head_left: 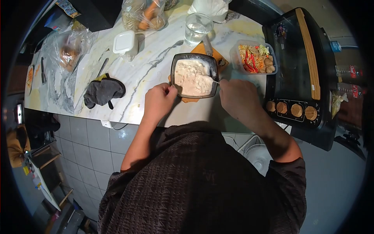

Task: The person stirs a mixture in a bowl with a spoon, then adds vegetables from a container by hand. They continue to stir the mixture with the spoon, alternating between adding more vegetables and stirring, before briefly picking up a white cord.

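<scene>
A dark square bowl point(214, 64) with rounded corners holds a thick, lumpy, pale pinkish-white mixture point(191, 78). My left hand point(159, 100) is closed on its near left corner, thumb and fingers pinching the rim. On the other side, my right hand point(238, 95) grips a thin metal utensil point(214, 80) whose far end is sunk in the mixture, so its shape is hidden. Under the bowl lies a brown wooden board point(221, 62), its corners showing. Right of the bowl stands a clear plastic container point(236, 62) of shredded vegetables, red chillies and round brownish pieces.
A black oven point(288, 93) with wooden knobs fills the counter's right end. Behind the bowl stands a glass of water point(198, 31). To the left are a white-lidded tub point(125, 43), a dark grey cloth mitt point(104, 93), a knife point(43, 71) and plastic bags point(143, 15).
</scene>
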`<state>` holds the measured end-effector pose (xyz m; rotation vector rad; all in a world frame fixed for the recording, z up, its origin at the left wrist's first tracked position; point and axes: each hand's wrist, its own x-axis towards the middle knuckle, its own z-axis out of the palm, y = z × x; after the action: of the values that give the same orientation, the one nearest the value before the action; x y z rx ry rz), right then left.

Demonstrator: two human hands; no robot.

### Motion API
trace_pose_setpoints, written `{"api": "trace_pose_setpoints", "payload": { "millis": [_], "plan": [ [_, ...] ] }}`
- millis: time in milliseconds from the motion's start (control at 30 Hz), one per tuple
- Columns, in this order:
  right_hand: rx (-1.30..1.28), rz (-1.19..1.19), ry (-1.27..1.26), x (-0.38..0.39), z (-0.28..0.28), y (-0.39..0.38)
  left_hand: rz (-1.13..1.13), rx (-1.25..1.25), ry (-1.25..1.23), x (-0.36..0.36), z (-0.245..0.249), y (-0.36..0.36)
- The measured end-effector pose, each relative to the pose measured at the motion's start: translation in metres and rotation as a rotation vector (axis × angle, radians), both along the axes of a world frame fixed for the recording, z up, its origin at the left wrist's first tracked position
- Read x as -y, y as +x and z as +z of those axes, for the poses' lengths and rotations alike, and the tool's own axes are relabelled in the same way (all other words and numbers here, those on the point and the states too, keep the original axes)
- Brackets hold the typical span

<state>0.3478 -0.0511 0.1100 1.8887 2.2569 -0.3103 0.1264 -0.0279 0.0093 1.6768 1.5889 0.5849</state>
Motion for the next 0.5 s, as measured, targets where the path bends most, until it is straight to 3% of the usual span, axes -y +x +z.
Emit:
{"api": "trace_pose_setpoints", "payload": {
  "millis": [200,333,500],
  "plan": [
    [0.048,0.128,0.285,-0.017,-0.003,0.008,-0.033,0.002,-0.07,-0.002,0.005,-0.002],
    [0.051,0.168,0.289,-0.014,-0.007,0.006,-0.027,-0.035,-0.06,-0.001,0.009,0.002],
    [0.039,0.07,0.013,0.008,0.0,-0.006,0.006,-0.026,-0.088,0.002,0.009,0.003]
  ]
}}
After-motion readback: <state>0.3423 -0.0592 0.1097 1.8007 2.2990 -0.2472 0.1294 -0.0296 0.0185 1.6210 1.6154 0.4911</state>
